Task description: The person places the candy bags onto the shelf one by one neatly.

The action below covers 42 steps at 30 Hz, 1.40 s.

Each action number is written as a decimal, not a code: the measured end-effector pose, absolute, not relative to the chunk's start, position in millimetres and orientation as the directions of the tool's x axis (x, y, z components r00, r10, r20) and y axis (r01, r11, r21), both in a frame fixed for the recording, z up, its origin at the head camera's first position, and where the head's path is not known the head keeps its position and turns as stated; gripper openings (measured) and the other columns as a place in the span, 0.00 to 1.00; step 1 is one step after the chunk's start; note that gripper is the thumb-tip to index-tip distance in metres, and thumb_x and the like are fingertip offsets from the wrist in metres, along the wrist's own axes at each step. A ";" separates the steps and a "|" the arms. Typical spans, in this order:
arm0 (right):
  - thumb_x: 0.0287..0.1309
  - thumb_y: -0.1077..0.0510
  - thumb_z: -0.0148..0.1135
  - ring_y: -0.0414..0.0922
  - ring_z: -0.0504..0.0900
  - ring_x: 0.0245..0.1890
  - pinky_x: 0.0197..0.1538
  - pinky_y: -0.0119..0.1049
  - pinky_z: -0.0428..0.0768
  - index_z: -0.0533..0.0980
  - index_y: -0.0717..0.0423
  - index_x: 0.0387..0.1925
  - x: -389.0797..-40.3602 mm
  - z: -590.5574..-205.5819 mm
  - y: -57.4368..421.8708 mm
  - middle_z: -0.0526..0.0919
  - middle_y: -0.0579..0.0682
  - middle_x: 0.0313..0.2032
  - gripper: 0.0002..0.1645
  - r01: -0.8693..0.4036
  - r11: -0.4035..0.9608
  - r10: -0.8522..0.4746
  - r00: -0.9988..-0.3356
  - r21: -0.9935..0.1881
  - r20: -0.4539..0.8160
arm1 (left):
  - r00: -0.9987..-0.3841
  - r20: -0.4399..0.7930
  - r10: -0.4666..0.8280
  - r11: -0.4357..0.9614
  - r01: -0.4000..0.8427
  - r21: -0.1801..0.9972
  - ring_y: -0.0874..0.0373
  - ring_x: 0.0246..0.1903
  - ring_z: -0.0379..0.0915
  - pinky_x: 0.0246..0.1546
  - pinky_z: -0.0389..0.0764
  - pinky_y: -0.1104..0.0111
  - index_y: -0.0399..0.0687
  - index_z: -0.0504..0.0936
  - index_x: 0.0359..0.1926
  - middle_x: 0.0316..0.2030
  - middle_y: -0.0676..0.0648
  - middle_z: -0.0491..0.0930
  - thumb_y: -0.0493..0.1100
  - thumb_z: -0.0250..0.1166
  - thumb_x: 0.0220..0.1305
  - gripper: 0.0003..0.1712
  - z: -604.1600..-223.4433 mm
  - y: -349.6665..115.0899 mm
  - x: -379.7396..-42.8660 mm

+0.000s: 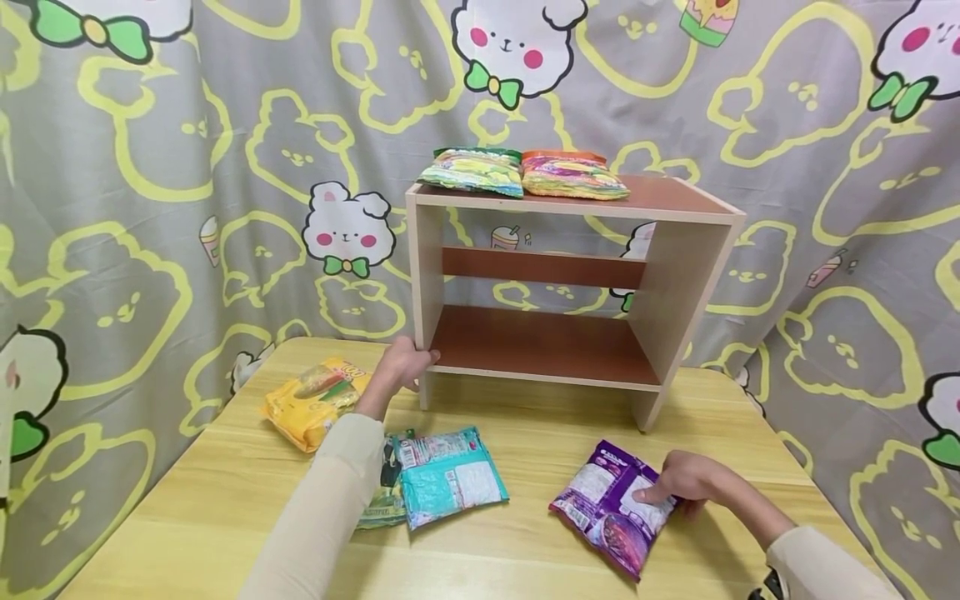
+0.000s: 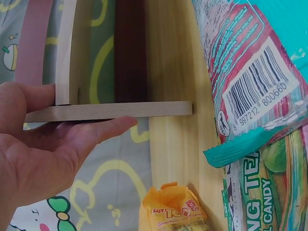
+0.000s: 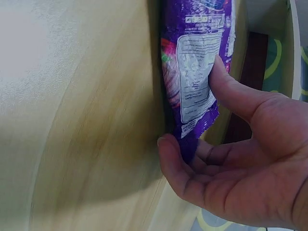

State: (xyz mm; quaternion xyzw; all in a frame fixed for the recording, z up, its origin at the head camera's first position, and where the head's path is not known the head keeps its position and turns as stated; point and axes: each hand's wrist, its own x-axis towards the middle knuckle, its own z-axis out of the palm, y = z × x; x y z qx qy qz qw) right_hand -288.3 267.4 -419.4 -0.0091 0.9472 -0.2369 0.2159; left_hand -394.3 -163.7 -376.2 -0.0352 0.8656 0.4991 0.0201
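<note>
My left hand (image 1: 405,363) grips the left side panel of a small wooden shelf (image 1: 547,379), around the height of its lower board. In the left wrist view the thumb lies on one face of the panel (image 2: 110,111) and the fingers along the other. With my right hand (image 1: 690,481) I pinch a purple candy bag (image 1: 617,508) by its right edge. Its printed back faces up, thumb on top and fingers beneath. The right wrist view shows the purple bag (image 3: 195,72) tilted close over the tabletop.
A teal bag (image 1: 453,479) overlaps a green candy bag (image 1: 382,508) in front of the shelf. Further left lies a yellow gummies bag (image 1: 315,400). On the shelf top sit a green-yellow bag (image 1: 476,172) and an orange-pink bag (image 1: 572,175). A patterned curtain (image 1: 247,158) surrounds the table.
</note>
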 end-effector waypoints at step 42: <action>0.40 0.47 0.76 0.43 0.74 0.21 0.26 0.36 0.77 0.79 0.61 0.32 -305.9 -360.3 302.6 0.73 0.43 0.17 0.24 0.088 0.756 0.008 -0.992 -0.649 -0.124 | -0.996 -0.073 -0.057 0.496 -0.092 0.863 0.43 0.48 0.73 0.31 0.85 0.58 0.31 0.73 0.47 0.45 0.37 0.73 0.44 0.59 0.65 0.19 -377.2 -164.1 -395.7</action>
